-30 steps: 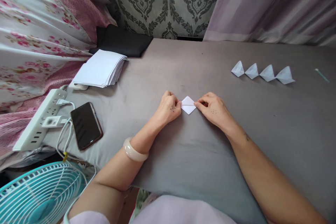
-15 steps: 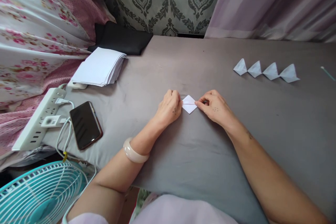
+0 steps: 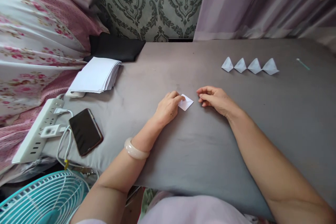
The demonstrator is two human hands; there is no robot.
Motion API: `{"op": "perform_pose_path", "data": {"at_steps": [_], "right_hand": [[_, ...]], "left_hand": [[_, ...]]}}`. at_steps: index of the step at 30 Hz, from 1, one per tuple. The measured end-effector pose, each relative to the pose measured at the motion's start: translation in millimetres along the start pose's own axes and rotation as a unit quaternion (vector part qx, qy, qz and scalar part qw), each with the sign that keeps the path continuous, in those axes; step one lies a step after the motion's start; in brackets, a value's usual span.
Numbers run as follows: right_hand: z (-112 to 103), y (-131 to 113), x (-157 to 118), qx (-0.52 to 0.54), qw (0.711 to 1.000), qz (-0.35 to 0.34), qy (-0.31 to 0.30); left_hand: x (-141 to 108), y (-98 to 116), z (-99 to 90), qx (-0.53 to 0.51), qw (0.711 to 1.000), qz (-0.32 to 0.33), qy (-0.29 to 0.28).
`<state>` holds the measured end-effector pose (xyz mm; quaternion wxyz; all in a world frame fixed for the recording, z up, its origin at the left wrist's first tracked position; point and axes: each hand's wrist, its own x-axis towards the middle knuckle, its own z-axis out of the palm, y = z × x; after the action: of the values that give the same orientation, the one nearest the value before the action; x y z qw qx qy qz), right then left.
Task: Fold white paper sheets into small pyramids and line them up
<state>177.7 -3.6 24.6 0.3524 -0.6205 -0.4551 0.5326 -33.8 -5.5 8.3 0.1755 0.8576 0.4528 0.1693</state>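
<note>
A small folded white paper (image 3: pixel 186 103), diamond-shaped with a crease across it, lies near the middle of the grey-covered surface (image 3: pixel 199 154). My left hand (image 3: pixel 169 106) grips its left corner, thumb on top and the other fingers curled beside it. Just to the right of the paper, my right hand (image 3: pixel 214 99) is apart from it, its fingers loosely bent and spread with nothing in them. Farther back on the right, several folded white paper pieces (image 3: pixel 254 66) stand in a row, touching or nearly touching at their corners.
At left are a stack of white paper (image 3: pixel 96 75), a black folded item (image 3: pixel 115 47), a phone (image 3: pixel 86 132) and a power strip (image 3: pixel 39 129) with cables. A turquoise fan (image 3: pixel 49 196) stands at the lower left. A cotton swab (image 3: pixel 303 64) lies far right.
My right hand has let go of the folded paper's right corner and moved slightly away with its fingers opening. My left hand keeps hold. The whole view has shifted a little.
</note>
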Motion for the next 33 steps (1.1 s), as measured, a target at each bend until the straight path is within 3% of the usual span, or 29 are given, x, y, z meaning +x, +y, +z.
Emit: {"op": "perform_pose_path", "data": {"at_steps": [3, 6, 12, 16, 21, 27, 33], "right_hand": [[2, -1, -1, 0.111, 0.993, 0.009, 0.046], [11, -4, -4, 0.109, 0.992, -0.013, 0.066], [33, -1, -3, -0.027, 0.992, -0.118, 0.016], [40, 5, 0, -0.157, 0.975, -0.159, 0.003], [51, 2, 0, -0.247, 0.957, -0.147, 0.045], [62, -4, 3, -0.374, 0.916, -0.125, 0.076], [66, -20, 7, -0.445, 0.891, -0.072, 0.05]], "left_hand": [[0, -1, 1.6, -0.006, 1.0, 0.001, 0.003], [0, -4, 3.6, -0.017, 1.0, 0.008, 0.013], [1, -4, 3.1, -0.043, 0.999, 0.002, 0.029], [2, 0, 0.2, -0.044, 0.995, -0.082, 0.04], [4, 2, -2.7, -0.077, 0.974, -0.207, 0.052], [7, -7, -9.1, -0.142, 0.959, -0.242, 0.039], [3, -24, -13.4, -0.303, 0.897, -0.296, 0.129]]}}
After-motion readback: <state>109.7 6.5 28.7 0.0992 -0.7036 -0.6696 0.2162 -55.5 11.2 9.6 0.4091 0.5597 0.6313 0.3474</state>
